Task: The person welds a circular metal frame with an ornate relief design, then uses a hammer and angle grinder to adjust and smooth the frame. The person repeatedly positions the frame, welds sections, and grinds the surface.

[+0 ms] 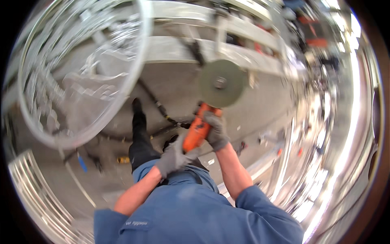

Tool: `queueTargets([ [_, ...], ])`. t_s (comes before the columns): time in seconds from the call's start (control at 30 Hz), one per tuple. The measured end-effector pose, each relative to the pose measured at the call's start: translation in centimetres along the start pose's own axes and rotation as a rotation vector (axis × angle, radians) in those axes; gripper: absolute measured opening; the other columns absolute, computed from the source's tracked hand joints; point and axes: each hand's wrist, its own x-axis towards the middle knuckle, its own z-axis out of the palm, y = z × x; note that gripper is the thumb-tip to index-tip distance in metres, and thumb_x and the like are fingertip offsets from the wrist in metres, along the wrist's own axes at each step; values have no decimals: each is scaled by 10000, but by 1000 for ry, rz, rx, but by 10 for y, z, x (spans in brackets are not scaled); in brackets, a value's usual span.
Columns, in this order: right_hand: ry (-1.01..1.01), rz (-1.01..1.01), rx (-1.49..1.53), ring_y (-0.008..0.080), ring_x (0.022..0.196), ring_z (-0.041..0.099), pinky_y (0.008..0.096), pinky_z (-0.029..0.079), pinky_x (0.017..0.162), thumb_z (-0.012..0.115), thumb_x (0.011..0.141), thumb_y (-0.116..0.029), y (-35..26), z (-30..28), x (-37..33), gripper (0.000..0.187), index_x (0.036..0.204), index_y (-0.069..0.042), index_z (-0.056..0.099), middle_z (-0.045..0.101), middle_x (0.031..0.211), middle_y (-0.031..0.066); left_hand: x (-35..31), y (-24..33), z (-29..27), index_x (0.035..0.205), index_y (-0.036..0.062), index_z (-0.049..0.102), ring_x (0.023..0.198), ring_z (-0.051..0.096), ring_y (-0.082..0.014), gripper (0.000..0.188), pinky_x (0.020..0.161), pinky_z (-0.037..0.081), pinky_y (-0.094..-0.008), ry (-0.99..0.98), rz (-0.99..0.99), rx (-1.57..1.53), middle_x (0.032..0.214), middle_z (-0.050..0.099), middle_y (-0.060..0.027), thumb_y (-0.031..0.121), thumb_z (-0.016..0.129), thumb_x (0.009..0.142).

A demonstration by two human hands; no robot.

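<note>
An orange angle grinder (196,131) is held in front of my waist, tilted with its head up and to the right. At its far end sits a large greenish-grey disc (214,83), its flat face and centre nut toward the view. My gloved left hand (174,157) is closed round the rear of the grinder's body. Higher up, near the disc, my gloved right hand (216,131) wraps the right side of the grinder. A dark cable or hose (158,106) runs close by the tool's left side. Motion blur hides finer detail.
A large clear round panel with a pale rim (143,61) stands at the left. Pale metal beams (174,49) cross the far side. On the floor lie a blue object (82,164), a yellow one (123,160) and hoses. Long metal bars (283,158) lie at the right.
</note>
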Motion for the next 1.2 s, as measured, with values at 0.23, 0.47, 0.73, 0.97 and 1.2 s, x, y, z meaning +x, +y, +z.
queueTargets([
  [0.23,264,-243,123,233,880,691,383,594,798,683,796,-51,-26,-114,-109,417,1199,0,593,677,1021,108,-1,5,122,1442,11,515,1029,692,-220,653,905,533,-352,-77,18,297,1126,720,-169,364,709,928],
  [0.47,722,-577,411,180,824,673,342,561,742,713,834,-83,15,-194,-255,252,1064,-5,646,686,937,85,-11,-31,221,1382,-13,538,961,701,-225,583,862,544,-358,-453,157,580,1085,717,-196,275,731,913],
  [0.73,1238,-938,725,249,788,702,378,596,716,723,839,-78,144,-174,-383,357,1165,0,599,692,948,139,-71,-63,261,1359,14,545,948,728,-294,584,839,553,-377,-1011,159,891,1052,726,-211,294,768,897],
  [0.97,1121,-1027,1009,260,851,702,399,610,793,746,814,-168,224,-176,-482,460,1213,-9,582,693,1000,134,-120,-106,358,1288,25,575,928,696,-241,641,823,542,-351,-1502,-295,1128,1041,723,-139,304,812,761],
  [1.2,1530,-263,563,229,850,671,381,568,794,802,759,-311,268,-285,-539,579,1195,3,585,677,997,121,-171,-246,434,1246,23,527,921,680,-254,661,820,539,-383,-1041,-180,1090,1029,697,-133,288,844,729],
])
